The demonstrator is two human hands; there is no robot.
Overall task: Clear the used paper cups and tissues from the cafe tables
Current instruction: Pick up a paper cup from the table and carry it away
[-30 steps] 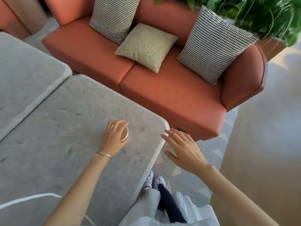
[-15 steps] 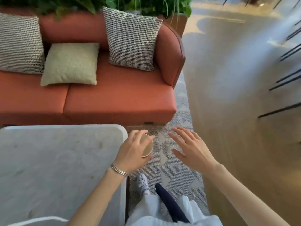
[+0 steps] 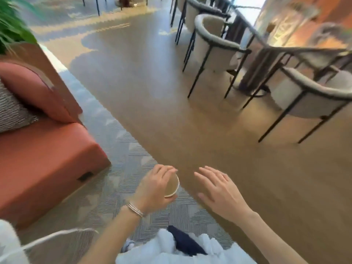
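My left hand point(image 3: 152, 189) grips a small paper cup point(image 3: 172, 187) from above, fingers curled round its rim, and carries it in the air over the patterned rug. The cup's brown inside faces up and to the right. Just to the right of the cup, my right hand point(image 3: 219, 189) hovers with its fingers spread, holding nothing. No tissue is in view.
An orange sofa point(image 3: 43, 159) with a patterned cushion point(image 3: 11, 113) stands at the left. A patterned rug point(image 3: 118, 187) lies underfoot, then tan floor point(image 3: 171, 111). Several pale armchairs point(image 3: 215, 46) on black legs and a long table point(image 3: 266, 44) stand at the right.
The cup has been lifted off the grey table in my left hand. My view has swung right, away from the table and sofa toward the open floor and chairs.
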